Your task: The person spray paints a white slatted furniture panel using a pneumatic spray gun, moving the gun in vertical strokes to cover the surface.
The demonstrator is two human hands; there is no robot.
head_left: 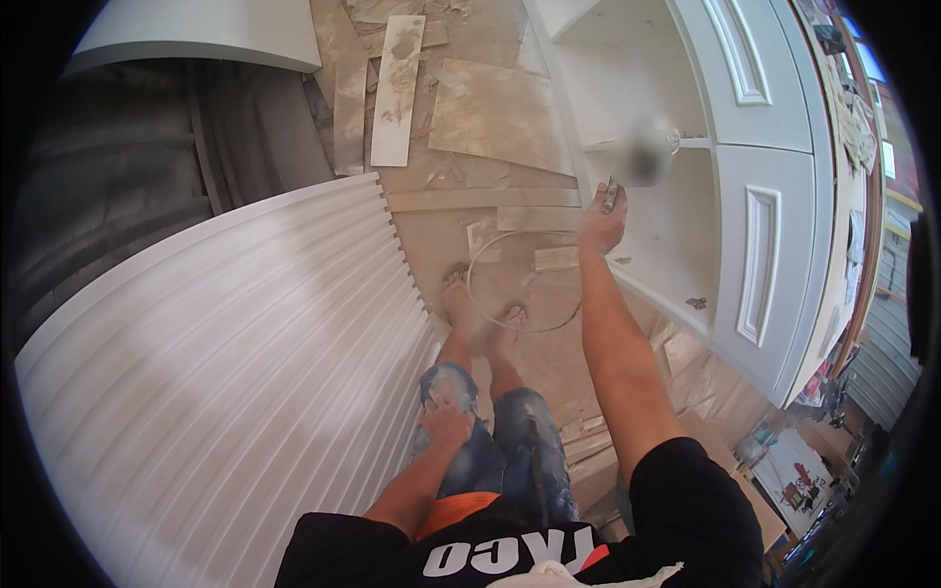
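Observation:
My right hand is closed around the handle of a spray gun, held out at the open front of a white cabinet. A pale cup-like part with a dark, blurred patch shows just beyond the hand; its detail cannot be made out. A thin hose loops below that hand, close to the floor. My left hand lies on my left knee, fingers apart, holding nothing. To the left leans a large white ribbed panel, apart from both hands.
Flat boards and a narrow white strip lie on the dusty floor ahead. My bare feet stand beside the ribbed panel's edge. Cabinet doors with raised frames face right. A white curved piece sits at the far left.

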